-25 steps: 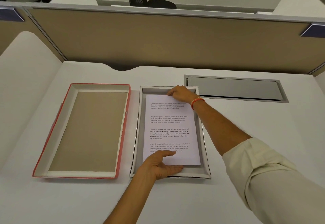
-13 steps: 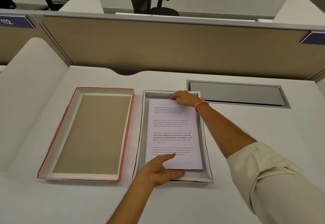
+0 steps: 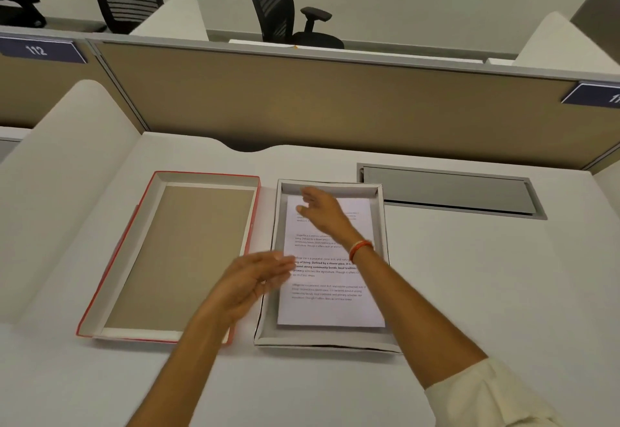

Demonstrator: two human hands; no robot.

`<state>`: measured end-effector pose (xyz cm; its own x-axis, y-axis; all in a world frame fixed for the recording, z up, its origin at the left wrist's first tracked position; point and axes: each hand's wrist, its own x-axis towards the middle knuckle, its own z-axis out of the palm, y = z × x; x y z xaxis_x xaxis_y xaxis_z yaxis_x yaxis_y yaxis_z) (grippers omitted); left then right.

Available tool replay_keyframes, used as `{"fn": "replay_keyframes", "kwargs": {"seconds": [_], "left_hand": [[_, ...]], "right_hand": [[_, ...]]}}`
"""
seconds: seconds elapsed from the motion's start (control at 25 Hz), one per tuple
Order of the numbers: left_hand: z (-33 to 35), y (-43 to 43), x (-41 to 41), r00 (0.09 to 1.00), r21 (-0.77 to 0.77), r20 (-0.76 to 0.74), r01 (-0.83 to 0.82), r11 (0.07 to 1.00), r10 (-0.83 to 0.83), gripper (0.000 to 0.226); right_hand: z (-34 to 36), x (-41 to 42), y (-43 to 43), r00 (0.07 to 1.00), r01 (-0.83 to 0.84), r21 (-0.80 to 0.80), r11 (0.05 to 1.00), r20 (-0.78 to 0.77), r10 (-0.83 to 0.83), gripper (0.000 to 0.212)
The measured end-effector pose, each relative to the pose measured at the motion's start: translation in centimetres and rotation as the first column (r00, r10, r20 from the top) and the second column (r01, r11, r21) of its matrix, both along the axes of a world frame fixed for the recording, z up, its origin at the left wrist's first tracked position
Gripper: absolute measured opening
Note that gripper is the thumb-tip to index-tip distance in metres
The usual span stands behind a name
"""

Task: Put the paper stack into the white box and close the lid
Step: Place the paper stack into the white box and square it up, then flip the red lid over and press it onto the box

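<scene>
Head view: a white desk (image 3: pixel 436 292) fills the lower half of the frame, backed by a tan partition (image 3: pixel 318 104) across the middle. In the centre of the frame sits the white box (image 3: pixel 384 225), open, with the paper stack (image 3: pixel 332 309) lying flat inside it, printed side up. A narrow strip of the box floor shows around the sheets at the near and far ends. Just beside the box, on its left, the lid (image 3: pixel 134 249) lies upside down on the desk, its red outer edge and brown inner face showing; the two are close but a thin strip of desk separates them.

The right hand (image 3: pixel 322 212) reaches across the upper part of the paper, fingers spread and loose, gripping nothing; an orange band (image 3: pixel 360 249) circles its wrist and a cream sleeve (image 3: pixel 486 393) covers the arm at the lower right of the frame. The left hand (image 3: pixel 251 282) is blurred, flat and open with fingers extended, over the gap between the lid and the box, its fingertips at the left edge of the paper; it holds nothing.

To the right of the box a grey cable flap (image 3: pixel 449 192) is set into the desk. Two black office chairs (image 3: pixel 275 0) stand beyond the partition at the top of the frame, and a dark number plate (image 3: pixel 40 49) reading 112 is at the upper left.
</scene>
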<state>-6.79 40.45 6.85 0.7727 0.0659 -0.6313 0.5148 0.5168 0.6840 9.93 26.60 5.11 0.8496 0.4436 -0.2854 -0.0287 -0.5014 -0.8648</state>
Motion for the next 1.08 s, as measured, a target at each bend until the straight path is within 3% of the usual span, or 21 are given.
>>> {"fn": "replay_keyframes", "kwargs": {"seconds": [0.08,0.16,0.24,0.44,0.52,0.72,0.92,1.08], "left_hand": [[0.2,3.3,0.1,0.989,0.256,0.128,-0.11,0.96,0.079,0.037],[0.0,6.8,-0.2,0.975,0.521,0.192,-0.197,0.83,0.111,0.035],[-0.6,10.2,-0.9,0.969,0.693,0.207,-0.241,0.68,0.132,0.033],[-2.9,18.3,-3.5,0.986,0.928,0.089,-0.132,0.347,0.139,0.046],[-3.8,20.7,-4.8,0.987,0.965,0.014,-0.056,0.256,0.163,0.054],[-5.3,23.2,-6.5,0.951,0.967,-0.122,0.049,0.251,0.284,0.069],[-5.3,22.8,-6.8,0.943,0.975,-0.136,0.073,0.21,0.302,0.04],[-4.3,22.5,-7.0,0.931,0.978,-0.114,0.045,0.203,0.346,0.037]], "right_hand": [[-0.7,-3.0,2.0,0.998,0.035,0.085,0.996,-0.049,-0.031,0.064],[-1.5,-5.8,3.9,0.991,0.075,0.189,0.979,-0.125,-0.051,0.069],[-2.3,-8.0,5.6,0.982,0.101,0.236,0.967,-0.177,-0.059,0.073],[-4.2,-11.3,8.5,0.965,0.128,0.208,0.97,-0.251,-0.073,0.078],[-4.7,-12.1,9.1,0.961,0.152,0.183,0.971,-0.257,-0.102,0.076],[-5.6,-14.2,10.6,0.964,0.186,0.15,0.971,-0.22,-0.151,0.058],[-6.3,-15.3,11.6,0.971,0.192,0.097,0.977,-0.16,-0.175,0.051],[-6.6,-15.3,11.3,0.976,0.167,0.101,0.981,-0.159,-0.15,0.048]]}}
